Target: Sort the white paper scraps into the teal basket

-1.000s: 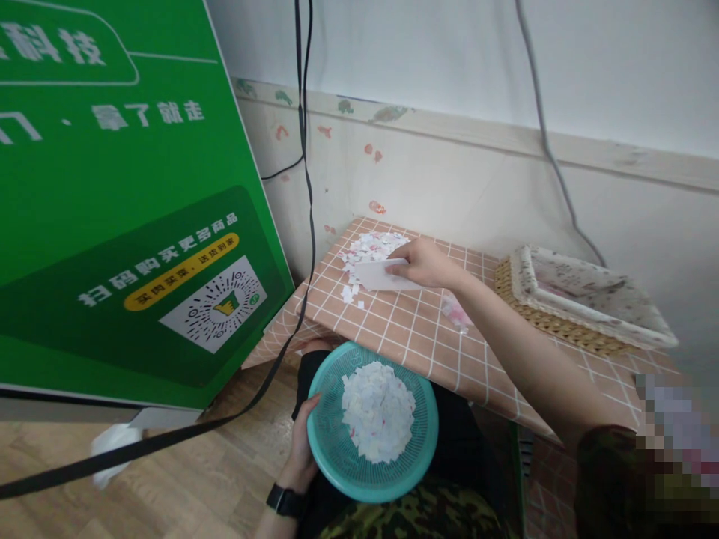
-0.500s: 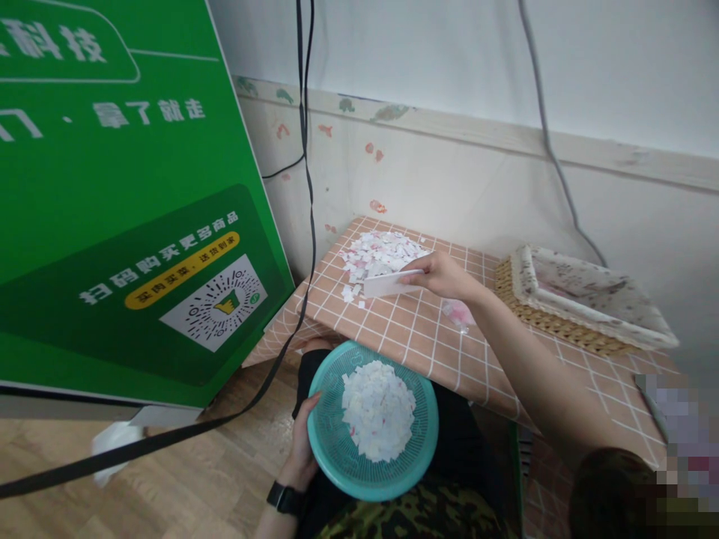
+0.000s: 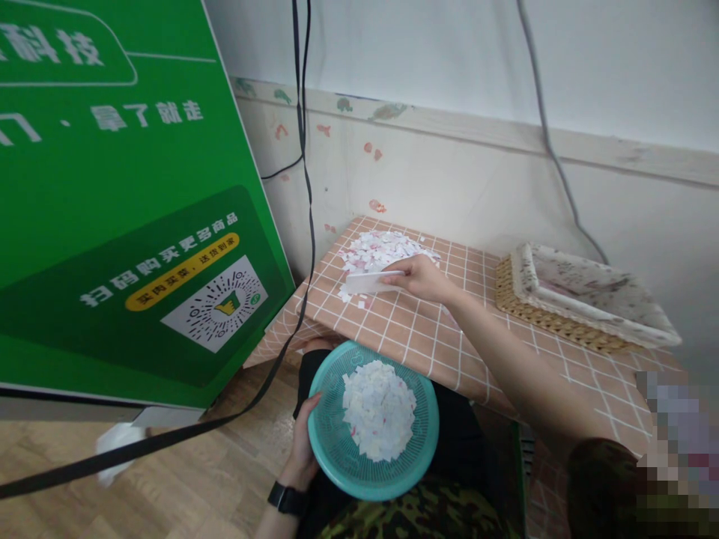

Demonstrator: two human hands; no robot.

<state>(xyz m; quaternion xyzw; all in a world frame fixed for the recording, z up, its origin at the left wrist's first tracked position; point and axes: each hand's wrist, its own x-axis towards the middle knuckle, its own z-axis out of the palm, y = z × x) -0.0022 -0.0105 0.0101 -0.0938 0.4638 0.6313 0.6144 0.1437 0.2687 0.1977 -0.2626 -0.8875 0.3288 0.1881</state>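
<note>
My left hand [image 3: 305, 442] grips the left rim of a round turquoise plastic colander [image 3: 331, 468], which rests on my lap below the table edge. Inside it lies a heap of small white paper pieces [image 3: 379, 412], a few with pink marks. Over the table, my right hand [image 3: 419, 277] pinches a flat white card [image 3: 365, 282] between thumb and fingers. The card stands on its long edge at the near side of a pile of white and pinkish paper pieces [image 3: 382, 248], hiding part of it. A few loose pieces lie by the card's lower edge.
A checked brown cloth covers the table [image 3: 477, 352]. A cloth-lined wicker basket [image 3: 573, 329] stands at its right back. A green panel [image 3: 140, 187] rises on the left, and a black strap [image 3: 308, 224] hangs across the view. The wall [image 3: 449, 180] closes off the back.
My right hand and the card have moved left along the near side of the paper pile. My left hand and the colander stay where they were.
</note>
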